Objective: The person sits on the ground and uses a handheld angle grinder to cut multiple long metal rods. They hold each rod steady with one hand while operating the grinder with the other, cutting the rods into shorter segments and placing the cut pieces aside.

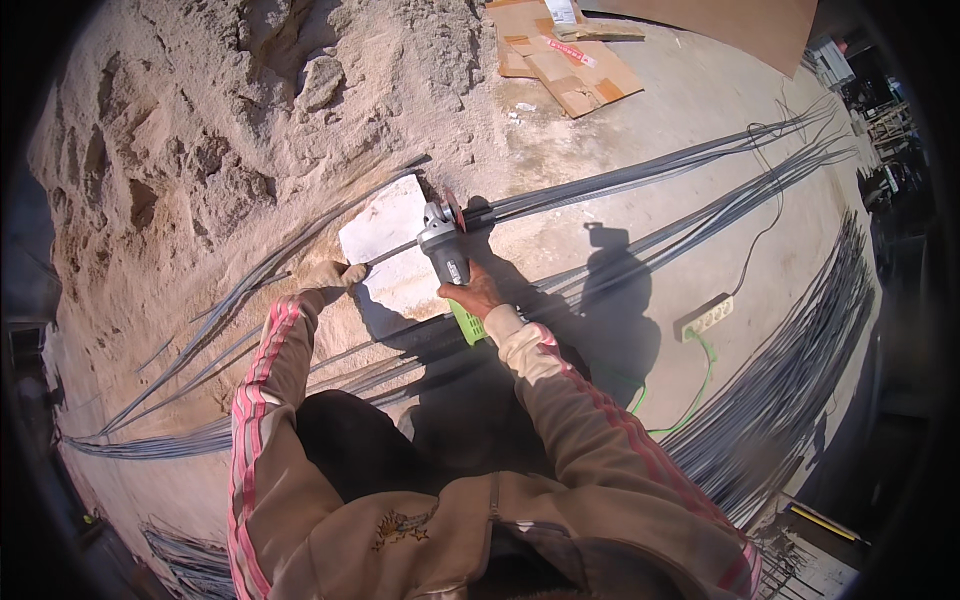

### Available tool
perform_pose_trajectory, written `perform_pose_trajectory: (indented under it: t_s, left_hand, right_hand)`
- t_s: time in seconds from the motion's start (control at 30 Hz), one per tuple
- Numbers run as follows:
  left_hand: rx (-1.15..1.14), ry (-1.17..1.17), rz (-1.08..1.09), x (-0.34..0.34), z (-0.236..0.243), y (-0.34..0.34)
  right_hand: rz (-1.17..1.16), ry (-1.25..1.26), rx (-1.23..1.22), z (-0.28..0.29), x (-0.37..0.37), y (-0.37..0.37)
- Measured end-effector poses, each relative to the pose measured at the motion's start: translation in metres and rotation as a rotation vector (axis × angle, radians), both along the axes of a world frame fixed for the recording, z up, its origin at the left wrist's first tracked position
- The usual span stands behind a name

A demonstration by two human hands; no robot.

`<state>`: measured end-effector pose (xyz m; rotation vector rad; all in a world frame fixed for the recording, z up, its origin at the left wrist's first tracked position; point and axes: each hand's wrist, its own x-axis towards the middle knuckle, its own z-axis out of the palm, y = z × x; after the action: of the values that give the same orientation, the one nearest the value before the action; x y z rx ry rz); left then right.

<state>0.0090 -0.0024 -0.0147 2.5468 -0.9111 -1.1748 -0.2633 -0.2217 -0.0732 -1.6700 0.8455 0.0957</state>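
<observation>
My right fingers are wrapped round the body of a dark grey angle grinder with a silver head and a green vented rear end (pixel 443 256); the right hand (pixel 477 292) sits low on it. My left hand (pixel 335 275) is closed on a thin grey steel rod (pixel 392 254), just outside the slab's left edge. The rod crosses a white, rough-edged slab (pixel 385 215) toward the grinder, which stands over the slab's right edge. The reddish disc (pixel 454 208) is at the far end; I cannot tell whether it touches the rod.

Left and above, long bent grey bars (pixel 268 262) and a mound of pale, lumpy sand (pixel 200 130) crowd close to the slab, so there is little room past my left knuckles. To the right, a narrow bundle of grey rods (pixel 600 180) starts just beside the disc. A second grey bundle (pixel 700 216) passes below my right hand. Pale concrete floor (pixel 660 100) spreads beyond, up to torn brown cardboard (pixel 590 75). Well apart on the right lie a white power strip (pixel 707 317) with a looping green cable (pixel 709 380), then a thick dark rod stack (pixel 800 345).
</observation>
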Motion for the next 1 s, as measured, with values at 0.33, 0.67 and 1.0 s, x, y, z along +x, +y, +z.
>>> perform_pose_trajectory:
  t_s: [0.33,0.67,1.0]
  left_hand:
    - [-0.023,0.013,0.02,0.003,-0.005,0.007]
    - [-0.021,0.014,0.006,0.009,-0.018,0.007]
    - [-0.086,-0.039,0.028,0.002,-0.022,0.01]
  right_hand:
    - [0.036,0.031,-0.02,0.018,0.003,0.001]
    - [0.016,0.016,-0.045,0.009,-0.002,0.004]
    - [-0.003,0.026,-0.06,0.018,-0.003,0.005]
